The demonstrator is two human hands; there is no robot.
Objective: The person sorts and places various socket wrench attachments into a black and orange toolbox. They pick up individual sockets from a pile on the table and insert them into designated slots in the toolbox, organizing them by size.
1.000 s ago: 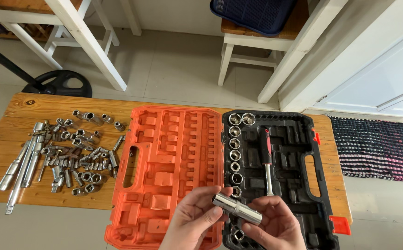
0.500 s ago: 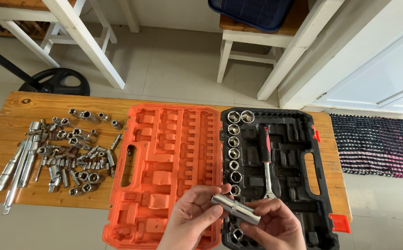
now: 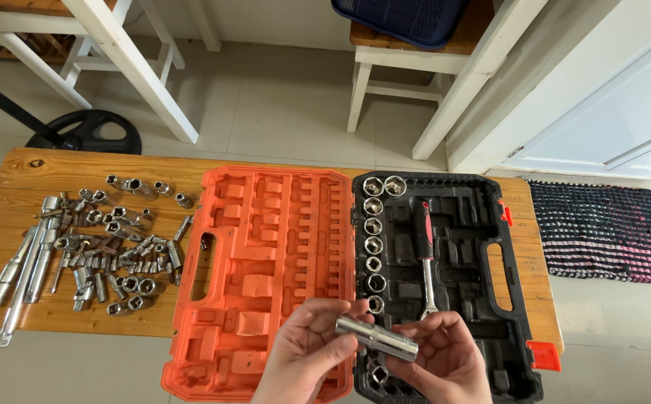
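- We've got a deep socket point(image 3: 377, 337) pinched between both hands, just above the near end of the black tray point(image 3: 466, 292).
- Its long axis runs crosswise, left end a bit higher and farther from us, right end dipping toward us.
- It's shiny chrome, a plain tube, with a stepped collar near the right end.
- Left hand point(image 3: 307, 354) fingers curl round the left end; right hand point(image 3: 445, 359) fingers grip the right end.
- Both wrists are cut off, and the socket's openings are hard to make out.
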